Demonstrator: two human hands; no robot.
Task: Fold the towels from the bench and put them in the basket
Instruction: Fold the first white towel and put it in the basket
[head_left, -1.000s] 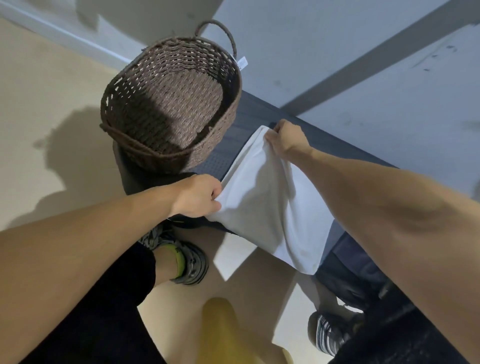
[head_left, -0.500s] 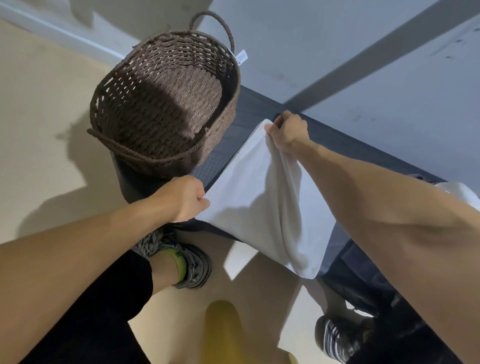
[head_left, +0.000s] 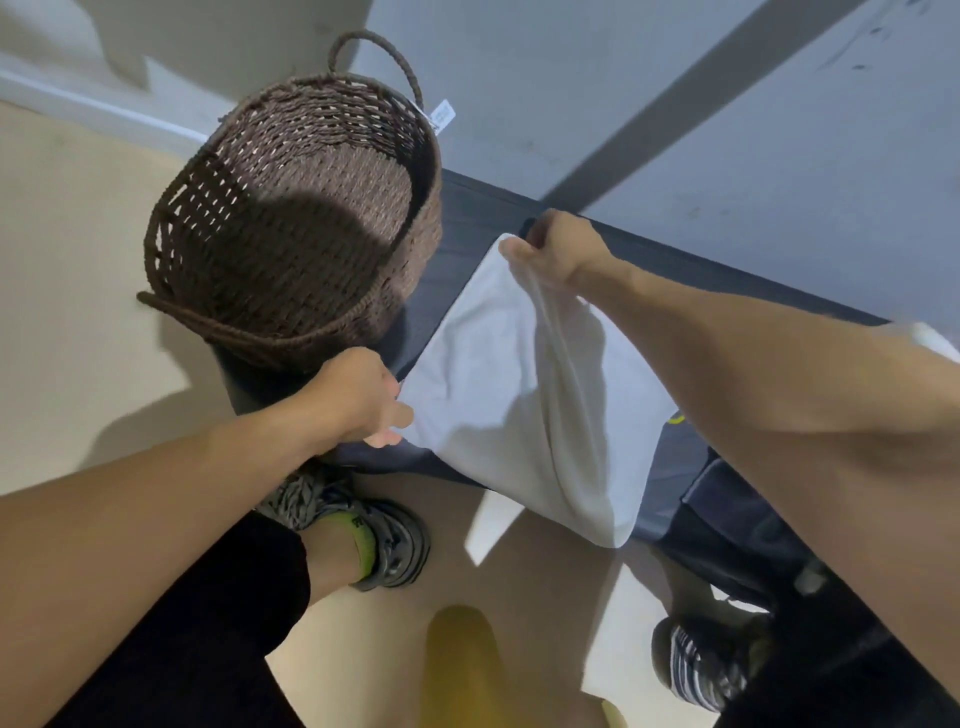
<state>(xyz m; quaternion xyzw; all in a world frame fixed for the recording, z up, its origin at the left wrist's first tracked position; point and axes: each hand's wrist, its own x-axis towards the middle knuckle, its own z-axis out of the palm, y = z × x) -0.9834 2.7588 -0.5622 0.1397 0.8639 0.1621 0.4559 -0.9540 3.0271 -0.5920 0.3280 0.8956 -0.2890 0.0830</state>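
A white towel lies spread over the dark bench, its lower end hanging past the bench's front edge. My left hand pinches the towel's near left corner. My right hand grips the far corner and holds it lifted, so a fold of cloth runs down from it. A brown woven basket with loop handles stands on the bench's left end, with nothing in it. Another white towel peeks out behind my right forearm at the right edge.
A grey wall rises right behind the bench. Beige floor stretches to the left and below. My feet in sneakers stand close to the bench's front. A blurred yellow shape sits low in the middle.
My right hand has lifted its towel corner higher, bunching a fold beneath it. My left hand keeps its pinch on the near corner. The view has shifted slightly.
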